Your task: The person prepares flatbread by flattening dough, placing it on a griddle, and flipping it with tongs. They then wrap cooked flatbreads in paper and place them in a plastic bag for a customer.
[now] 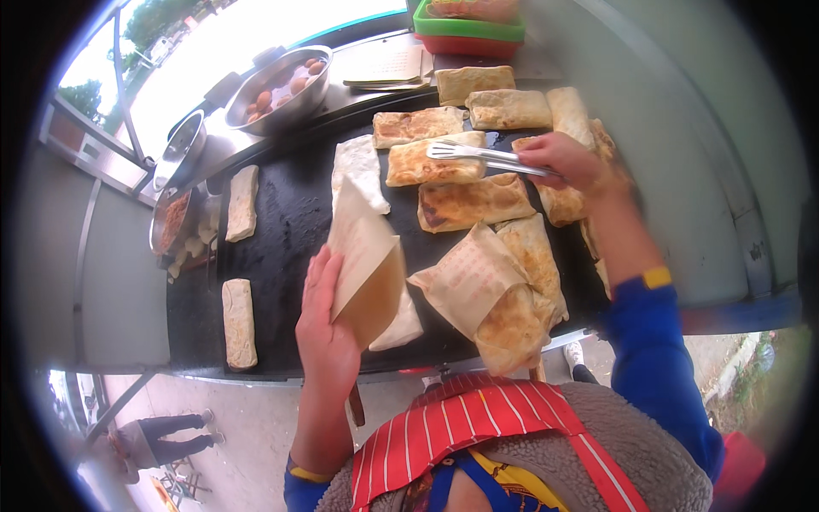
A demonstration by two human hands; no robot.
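My left hand [325, 329] holds an upright paper bag [361, 253] by its side, and the bag's mouth gapes. In my right hand [566, 163] is a pair of metal tongs [470, 153]. Their slotted tip lies over a browned, folded flatbread [409, 168]; whether they grip it I cannot tell. Just below sits another browned flatbread [477, 201]. A second paper bag [473, 272], bearing red writing, wraps part of a flatbread [515, 329] at the griddle's near edge. Behind the held bag, paler flatbreads [357, 168] are partly hidden.
Two pale dough rolls [240, 323] rest on the black griddle [281, 256] at left. More flatbreads [508, 109] crowd its far right. Beyond the edge stand a steel bowl of eggs [233, 118], a stack of paper bags [384, 67] and a green basket [470, 29]. A bowl of filling [171, 221] is at left.
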